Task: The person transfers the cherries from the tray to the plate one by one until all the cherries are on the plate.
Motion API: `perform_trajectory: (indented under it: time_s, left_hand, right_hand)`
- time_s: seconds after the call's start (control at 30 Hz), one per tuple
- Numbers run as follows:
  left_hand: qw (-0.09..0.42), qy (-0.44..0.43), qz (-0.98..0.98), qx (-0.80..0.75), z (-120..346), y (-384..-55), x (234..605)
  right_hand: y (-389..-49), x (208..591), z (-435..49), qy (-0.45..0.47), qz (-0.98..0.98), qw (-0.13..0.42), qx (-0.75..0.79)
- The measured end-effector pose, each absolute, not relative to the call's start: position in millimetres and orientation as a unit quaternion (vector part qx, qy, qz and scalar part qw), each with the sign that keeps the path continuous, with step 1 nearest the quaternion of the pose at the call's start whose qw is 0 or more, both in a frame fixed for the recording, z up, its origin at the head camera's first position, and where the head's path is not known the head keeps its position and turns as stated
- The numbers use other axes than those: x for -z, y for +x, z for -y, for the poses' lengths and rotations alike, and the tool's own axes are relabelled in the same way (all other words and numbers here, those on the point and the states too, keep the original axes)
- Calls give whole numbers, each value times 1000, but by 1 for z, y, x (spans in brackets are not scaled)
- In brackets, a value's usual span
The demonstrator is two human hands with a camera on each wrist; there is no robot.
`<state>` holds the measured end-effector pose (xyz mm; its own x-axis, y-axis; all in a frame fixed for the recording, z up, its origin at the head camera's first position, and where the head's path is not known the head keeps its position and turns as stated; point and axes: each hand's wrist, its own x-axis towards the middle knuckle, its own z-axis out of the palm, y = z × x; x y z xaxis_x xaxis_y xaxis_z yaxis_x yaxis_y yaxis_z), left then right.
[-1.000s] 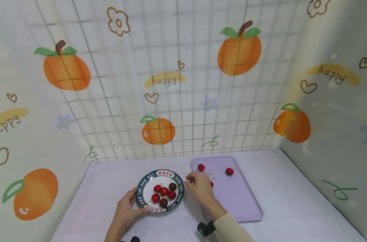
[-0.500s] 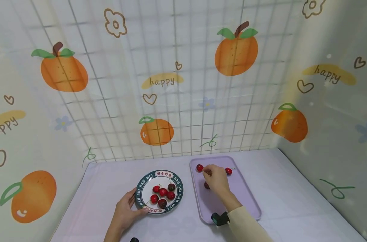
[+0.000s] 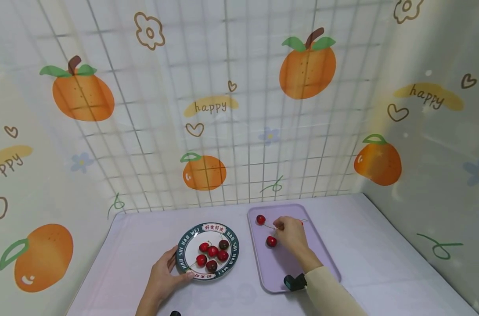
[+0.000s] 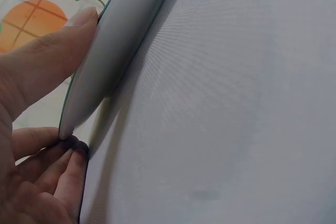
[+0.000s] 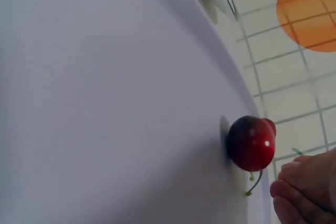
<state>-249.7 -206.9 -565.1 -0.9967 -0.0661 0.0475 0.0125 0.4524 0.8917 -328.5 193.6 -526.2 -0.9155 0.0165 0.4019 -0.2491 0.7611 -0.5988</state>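
On the left, my left hand (image 3: pixel 163 273) holds the edge of a white plate (image 3: pixel 191 252) with a dark green patterned rim. Its thumb (image 4: pixel 79 30) lies over the rim while the other fingers bend at the outer side. Several red and dark cherries (image 3: pixel 212 251) sit on the plate. Over the purple tray (image 3: pixel 286 272), my right hand (image 3: pixel 293 233) has thumb and fingertips drawn together close to cherry stems; I cannot tell whether they pinch one. Two cherries show beside it, a far one (image 3: pixel 261 219) and a nearer one (image 3: pixel 271 241). A third is mostly behind the hand.
White cloth covers the table (image 3: pixel 381 254). Behind and at both sides hangs a curtain (image 3: pixel 255 105) printed with oranges. A black wrist device (image 3: pixel 294 282) sits at the right sleeve (image 3: pixel 330 289), over the tray's near part.
My right hand has moved right from beside the plate to over the tray, lately shifting a little further right and uncovering the nearer cherry. My left hand stays on the plate.
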Motion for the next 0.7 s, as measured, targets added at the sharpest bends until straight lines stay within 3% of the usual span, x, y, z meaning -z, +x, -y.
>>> perform_trajectory:
  time_s: [0.7]
  left_hand:
    - [31, 27, 856, 516, 207, -254, 568]
  right_hand:
    - [-329, 533, -198, 78, 936, 143, -313]
